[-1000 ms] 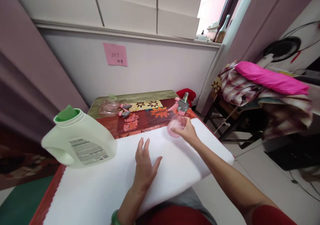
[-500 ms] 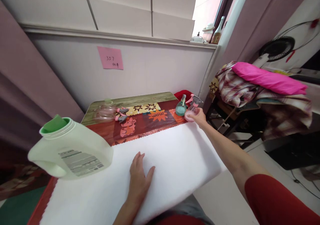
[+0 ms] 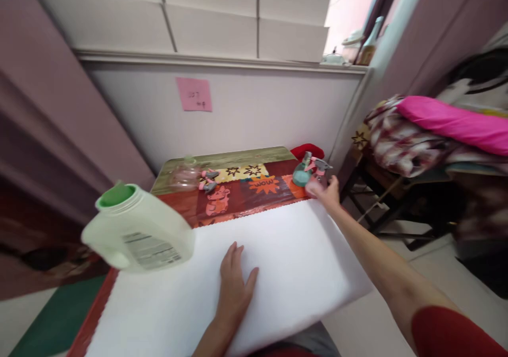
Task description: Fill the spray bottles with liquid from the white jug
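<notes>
On the white sheet [image 3: 286, 262], my left hand [image 3: 236, 285] lies flat with its fingers apart, holding nothing. At the back right, a pink spray bottle [image 3: 313, 185] with a grey and pink trigger head stands upright beside a teal spray bottle [image 3: 301, 177]. My right hand [image 3: 330, 194] is right by the pink bottle, fingers loosened and spread; its thumb overlaps the bottle's lower front, and I cannot tell whether it still touches. Left of my left hand stands a large pale green jug [image 3: 159, 225] with an uncapped mouth and a printed label.
Clear pink bottles [image 3: 184, 177] and loose spray heads [image 3: 209, 180] lie at the back left on the patterned tablecloth [image 3: 254, 209]. A pink note [image 3: 194, 94] sticks to the wall. To the right, clothes [image 3: 413, 145] are piled on a dark chair.
My right hand's fingers have loosened from around the pink spray bottle and spread apart. The view has shifted, so everything sits further right. My left hand stays on the sheet.
</notes>
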The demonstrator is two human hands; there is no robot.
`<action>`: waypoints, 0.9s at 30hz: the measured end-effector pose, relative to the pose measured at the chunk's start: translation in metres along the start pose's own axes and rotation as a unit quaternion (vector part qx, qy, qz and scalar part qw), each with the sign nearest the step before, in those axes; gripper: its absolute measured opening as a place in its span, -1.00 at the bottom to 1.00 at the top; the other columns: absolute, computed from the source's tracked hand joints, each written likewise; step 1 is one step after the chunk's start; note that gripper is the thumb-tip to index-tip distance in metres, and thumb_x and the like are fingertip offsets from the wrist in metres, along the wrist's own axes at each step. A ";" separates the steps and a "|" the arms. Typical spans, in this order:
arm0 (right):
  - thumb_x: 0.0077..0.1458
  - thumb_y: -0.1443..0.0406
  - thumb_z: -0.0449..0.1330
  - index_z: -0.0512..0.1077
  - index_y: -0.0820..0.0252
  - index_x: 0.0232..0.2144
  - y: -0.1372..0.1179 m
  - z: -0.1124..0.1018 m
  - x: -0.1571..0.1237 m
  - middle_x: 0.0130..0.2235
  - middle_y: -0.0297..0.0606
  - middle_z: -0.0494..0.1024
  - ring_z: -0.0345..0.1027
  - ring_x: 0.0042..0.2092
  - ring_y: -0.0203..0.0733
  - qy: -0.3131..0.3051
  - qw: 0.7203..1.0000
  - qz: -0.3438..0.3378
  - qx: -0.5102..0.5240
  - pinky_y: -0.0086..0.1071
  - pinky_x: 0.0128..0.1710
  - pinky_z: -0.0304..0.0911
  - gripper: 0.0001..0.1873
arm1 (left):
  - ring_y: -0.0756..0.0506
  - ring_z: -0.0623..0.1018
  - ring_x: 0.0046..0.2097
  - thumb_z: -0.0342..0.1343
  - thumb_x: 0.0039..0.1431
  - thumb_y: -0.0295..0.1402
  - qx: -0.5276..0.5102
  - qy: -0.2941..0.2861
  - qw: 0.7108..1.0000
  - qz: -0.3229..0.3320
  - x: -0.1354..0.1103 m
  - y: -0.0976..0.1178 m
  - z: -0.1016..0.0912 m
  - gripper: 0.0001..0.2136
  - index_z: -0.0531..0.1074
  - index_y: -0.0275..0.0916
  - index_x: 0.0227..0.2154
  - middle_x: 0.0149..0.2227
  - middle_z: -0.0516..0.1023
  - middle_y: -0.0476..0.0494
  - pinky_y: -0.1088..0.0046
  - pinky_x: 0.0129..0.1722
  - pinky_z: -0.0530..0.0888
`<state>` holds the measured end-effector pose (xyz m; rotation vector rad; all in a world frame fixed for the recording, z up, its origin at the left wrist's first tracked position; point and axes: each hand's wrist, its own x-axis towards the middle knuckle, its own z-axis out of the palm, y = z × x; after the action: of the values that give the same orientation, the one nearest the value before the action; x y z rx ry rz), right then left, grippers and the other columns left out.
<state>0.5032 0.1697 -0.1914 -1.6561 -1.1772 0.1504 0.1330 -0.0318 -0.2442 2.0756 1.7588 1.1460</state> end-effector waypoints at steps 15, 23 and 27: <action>0.29 0.05 0.08 0.49 0.06 -0.27 -0.185 0.107 -0.124 -0.16 -0.18 0.62 0.50 -0.10 -0.03 -0.304 0.923 -0.214 0.100 -0.20 -0.03 0.36 -0.70 | -0.40 0.16 0.41 0.11 0.15 -0.40 -0.040 -0.081 0.994 -0.057 -0.011 0.018 -0.013 -0.37 0.21 -0.32 0.30 0.40 0.16 -0.47 -0.20 0.35 0.13; 0.16 0.14 0.29 0.48 0.22 0.01 -0.245 0.255 -0.134 0.20 0.02 0.44 0.26 0.22 0.13 -0.390 0.874 -0.286 -0.047 -0.08 0.22 0.12 -0.58 | -0.36 0.05 0.45 0.05 0.19 -0.41 -0.051 -0.109 0.991 -0.058 -0.013 0.017 -0.016 -0.31 0.06 -0.39 0.38 0.43 0.08 -0.46 -0.17 0.38 0.07; 0.13 0.13 0.31 0.37 0.35 0.15 -0.252 0.305 -0.139 0.36 0.16 0.17 0.00 0.36 0.27 -0.375 0.882 -0.272 -0.088 0.10 0.34 -0.15 -0.38 | -0.38 -0.02 0.47 0.04 0.19 -0.41 -0.061 -0.130 0.988 -0.063 -0.014 0.014 -0.017 -0.29 0.02 -0.39 0.40 0.46 -0.03 -0.46 -0.20 0.38 0.06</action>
<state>0.0933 0.2601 -0.1874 -1.3703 -2.2630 0.3546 0.1324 -0.0541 -0.2298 1.9145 1.6282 0.8785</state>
